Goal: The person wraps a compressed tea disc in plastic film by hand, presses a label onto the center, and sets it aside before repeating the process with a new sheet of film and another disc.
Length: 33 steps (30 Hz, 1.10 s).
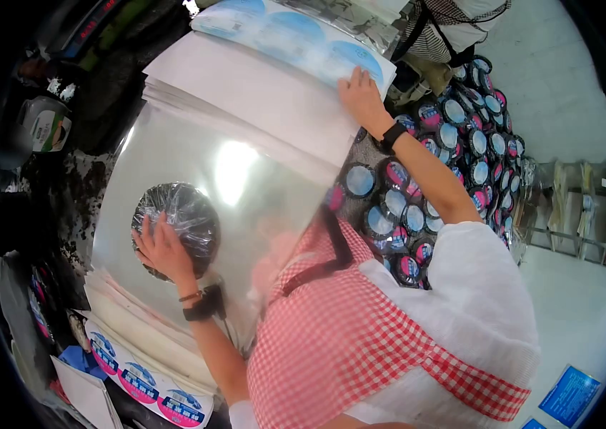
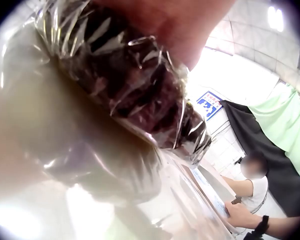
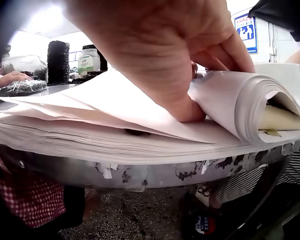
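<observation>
In the head view my left hand (image 1: 164, 247) rests with fingers spread on a round dark package (image 1: 192, 222) wrapped in clear plastic film. The package lies on a shiny metal tabletop (image 1: 246, 196). In the left wrist view its crinkled film (image 2: 140, 90) shows close below the hand. My right hand (image 1: 364, 100) is at the curled-back sheets of blue-printed round labels (image 1: 296, 39). In the right wrist view its thumb lies against the inner side of the paper roll (image 3: 230, 97), with the fingers over the top. Beneath is a thick stack of white sheets (image 3: 65, 137).
Many round packages with blue and pink labels (image 1: 453, 136) cover the floor at the right. More label sheets (image 1: 146, 390) lie at the table's near left end. A lidded jar (image 3: 89, 61) stands beyond the table. Another person (image 2: 255, 185) appears in the left wrist view.
</observation>
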Each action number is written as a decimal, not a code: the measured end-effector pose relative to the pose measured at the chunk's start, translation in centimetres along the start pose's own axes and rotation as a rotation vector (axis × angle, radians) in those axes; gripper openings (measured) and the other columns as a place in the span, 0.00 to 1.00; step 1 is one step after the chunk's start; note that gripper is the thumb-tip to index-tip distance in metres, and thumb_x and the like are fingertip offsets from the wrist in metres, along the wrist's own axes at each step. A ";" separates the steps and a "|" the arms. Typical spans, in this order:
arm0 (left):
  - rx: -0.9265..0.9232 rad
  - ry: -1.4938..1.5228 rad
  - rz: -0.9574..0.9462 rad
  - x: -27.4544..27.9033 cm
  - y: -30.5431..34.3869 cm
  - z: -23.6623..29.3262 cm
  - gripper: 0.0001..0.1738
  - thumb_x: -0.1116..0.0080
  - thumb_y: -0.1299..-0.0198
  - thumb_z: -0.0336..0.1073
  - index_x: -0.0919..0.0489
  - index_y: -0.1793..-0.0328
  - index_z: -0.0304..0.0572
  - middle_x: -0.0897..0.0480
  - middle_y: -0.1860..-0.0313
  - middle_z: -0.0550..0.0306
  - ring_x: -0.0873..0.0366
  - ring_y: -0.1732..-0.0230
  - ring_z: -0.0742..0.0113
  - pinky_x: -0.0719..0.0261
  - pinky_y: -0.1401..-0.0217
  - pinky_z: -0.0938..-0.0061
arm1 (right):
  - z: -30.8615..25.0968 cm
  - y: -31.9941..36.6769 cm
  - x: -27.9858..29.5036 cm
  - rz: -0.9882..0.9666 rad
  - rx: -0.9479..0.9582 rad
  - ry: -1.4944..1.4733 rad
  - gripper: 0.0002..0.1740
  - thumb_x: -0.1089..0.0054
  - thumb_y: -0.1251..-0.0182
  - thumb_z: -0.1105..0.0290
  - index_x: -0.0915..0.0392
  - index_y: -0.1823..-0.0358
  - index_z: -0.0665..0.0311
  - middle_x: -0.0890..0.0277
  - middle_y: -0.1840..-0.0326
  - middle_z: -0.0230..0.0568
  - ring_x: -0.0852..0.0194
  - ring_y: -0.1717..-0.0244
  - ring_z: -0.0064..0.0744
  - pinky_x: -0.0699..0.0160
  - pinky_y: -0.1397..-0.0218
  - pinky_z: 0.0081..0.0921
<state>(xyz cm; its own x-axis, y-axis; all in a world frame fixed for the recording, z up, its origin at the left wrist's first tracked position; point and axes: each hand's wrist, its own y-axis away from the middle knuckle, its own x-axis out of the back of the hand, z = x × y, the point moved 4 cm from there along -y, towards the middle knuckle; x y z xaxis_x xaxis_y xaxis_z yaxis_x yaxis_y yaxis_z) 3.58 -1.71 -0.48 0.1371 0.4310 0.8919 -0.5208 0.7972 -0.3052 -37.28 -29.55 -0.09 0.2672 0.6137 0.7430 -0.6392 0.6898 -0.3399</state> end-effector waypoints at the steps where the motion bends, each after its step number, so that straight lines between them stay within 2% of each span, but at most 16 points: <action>1: -0.011 0.003 0.006 -0.1 0.0 -0.2 0.18 0.55 0.29 0.48 0.18 0.41 0.65 0.30 0.30 0.69 0.47 0.23 0.53 0.61 0.24 0.41 | -0.1 0.3 -0.3 -0.019 0.011 -0.018 0.08 0.46 0.42 0.72 0.32 0.64 0.66 0.29 0.48 0.78 0.22 0.51 0.66 0.18 0.58 0.44; 4: -0.031 0.031 0.031 -0.1 0.0 -0.3 0.18 0.56 0.29 0.48 0.17 0.42 0.65 0.29 0.31 0.69 0.46 0.23 0.53 0.61 0.24 0.41 | -0.5 0.2 -0.2 -0.042 0.044 -0.033 0.07 0.46 0.43 0.73 0.30 0.65 0.67 0.29 0.53 0.82 0.21 0.55 0.70 0.17 0.61 0.43; 7: -0.065 0.109 0.027 -0.6 -0.1 -1.3 0.17 0.55 0.29 0.48 0.17 0.42 0.65 0.29 0.31 0.69 0.46 0.23 0.53 0.61 0.25 0.41 | -0.9 0.0 0.8 -0.108 0.122 0.049 0.05 0.46 0.44 0.74 0.29 0.68 0.66 0.27 0.56 0.82 0.20 0.60 0.70 0.17 0.65 0.42; 10: -0.049 0.119 0.015 -0.8 -0.1 -1.4 0.18 0.56 0.29 0.49 0.17 0.42 0.65 0.30 0.30 0.70 0.48 0.22 0.53 0.63 0.25 0.41 | -0.6 -0.2 -0.6 -0.119 0.188 0.057 0.05 0.47 0.44 0.72 0.28 0.69 0.66 0.26 0.59 0.80 0.20 0.65 0.67 0.17 0.68 0.42; 13: -0.043 0.017 0.060 -0.2 0.1 -0.4 0.18 0.56 0.28 0.49 0.18 0.41 0.66 0.28 0.31 0.70 0.44 0.24 0.55 0.58 0.25 0.46 | 2.7 -1.0 -0.6 -0.278 0.071 -0.494 0.07 0.48 0.42 0.71 0.27 0.67 0.67 0.27 0.58 0.81 0.21 0.67 0.66 0.19 0.71 0.43; 14: -0.063 0.055 0.072 -0.5 0.2 -0.8 0.18 0.56 0.28 0.49 0.18 0.41 0.66 0.28 0.31 0.70 0.44 0.24 0.55 0.58 0.25 0.46 | 3.1 -0.4 -0.7 -0.170 0.100 -0.530 0.08 0.50 0.41 0.70 0.28 0.66 0.68 0.28 0.57 0.82 0.21 0.67 0.65 0.20 0.72 0.45; 17: -0.113 0.121 0.092 -1.2 0.0 -1.9 0.18 0.57 0.28 0.49 0.18 0.40 0.66 0.28 0.31 0.70 0.44 0.24 0.55 0.58 0.25 0.45 | 0.6 0.6 -0.6 0.109 0.138 -0.093 0.07 0.50 0.41 0.71 0.28 0.66 0.68 0.28 0.55 0.82 0.21 0.66 0.64 0.21 0.72 0.43; 18: -0.113 0.116 0.081 -0.9 -0.1 -1.6 0.18 0.57 0.28 0.49 0.18 0.40 0.67 0.29 0.31 0.70 0.45 0.24 0.55 0.58 0.25 0.45 | 0.0 -0.1 0.1 -0.076 0.069 -0.050 0.07 0.50 0.42 0.72 0.28 0.65 0.67 0.27 0.58 0.81 0.20 0.67 0.63 0.20 0.71 0.41; 21: -0.095 0.048 0.061 -0.6 0.1 -1.6 0.18 0.57 0.28 0.49 0.18 0.40 0.67 0.29 0.30 0.70 0.46 0.23 0.55 0.60 0.25 0.45 | -2.3 -0.1 -1.7 -0.133 0.074 0.286 0.07 0.49 0.43 0.71 0.27 0.65 0.66 0.26 0.61 0.81 0.20 0.68 0.62 0.21 0.73 0.40; 24: -0.023 -0.002 0.041 -0.2 0.0 -0.3 0.18 0.57 0.28 0.50 0.19 0.40 0.68 0.29 0.31 0.70 0.46 0.23 0.55 0.60 0.25 0.44 | -1.2 -0.4 -1.7 -0.265 0.129 0.194 0.06 0.49 0.42 0.71 0.27 0.65 0.65 0.24 0.65 0.77 0.19 0.70 0.60 0.22 0.75 0.39; 27: -0.009 0.028 0.060 -0.2 0.0 -0.1 0.16 0.53 0.30 0.48 0.17 0.43 0.66 0.28 0.31 0.70 0.46 0.23 0.54 0.60 0.24 0.43 | 2.3 -1.2 1.3 -0.202 0.119 -0.489 0.06 0.49 0.42 0.70 0.28 0.65 0.64 0.24 0.69 0.68 0.19 0.71 0.55 0.21 0.75 0.38; 28: -0.007 0.024 0.064 -0.3 0.0 -0.1 0.16 0.53 0.30 0.48 0.17 0.43 0.67 0.28 0.32 0.70 0.46 0.23 0.54 0.60 0.24 0.43 | 2.5 -0.7 1.8 -0.242 0.098 -0.376 0.06 0.49 0.43 0.71 0.28 0.65 0.63 0.25 0.70 0.60 0.20 0.68 0.50 0.19 0.71 0.37; 31: -0.017 0.007 0.053 -0.4 0.1 -0.5 0.16 0.53 0.30 0.48 0.17 0.43 0.68 0.28 0.32 0.71 0.45 0.23 0.55 0.60 0.24 0.43 | 1.5 0.0 3.0 0.059 0.036 -0.257 0.07 0.47 0.44 0.70 0.28 0.64 0.62 0.26 0.67 0.57 0.23 0.62 0.47 0.19 0.69 0.36; 32: -0.018 0.006 0.051 -0.4 0.1 -0.6 0.16 0.54 0.30 0.48 0.17 0.43 0.68 0.28 0.32 0.71 0.45 0.23 0.55 0.60 0.24 0.43 | 1.9 -0.1 2.4 -0.023 -0.013 -0.238 0.07 0.46 0.45 0.71 0.29 0.64 0.62 0.26 0.63 0.52 0.25 0.59 0.45 0.20 0.66 0.37; 33: -0.020 0.003 0.053 -0.5 0.0 -0.6 0.16 0.54 0.30 0.48 0.17 0.43 0.68 0.28 0.32 0.71 0.45 0.23 0.55 0.60 0.24 0.43 | 2.8 -0.2 2.2 0.046 -0.052 -0.344 0.07 0.46 0.44 0.70 0.28 0.65 0.62 0.25 0.63 0.51 0.25 0.60 0.46 0.21 0.64 0.38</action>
<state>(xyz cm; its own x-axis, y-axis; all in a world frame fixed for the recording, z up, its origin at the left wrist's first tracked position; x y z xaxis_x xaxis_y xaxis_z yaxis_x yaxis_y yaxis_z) 4.04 -1.64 -1.13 0.1125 0.4742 0.8732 -0.5103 0.7816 -0.3587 -38.57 -29.41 3.17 -0.0253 0.4849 0.8742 -0.6049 0.6888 -0.3995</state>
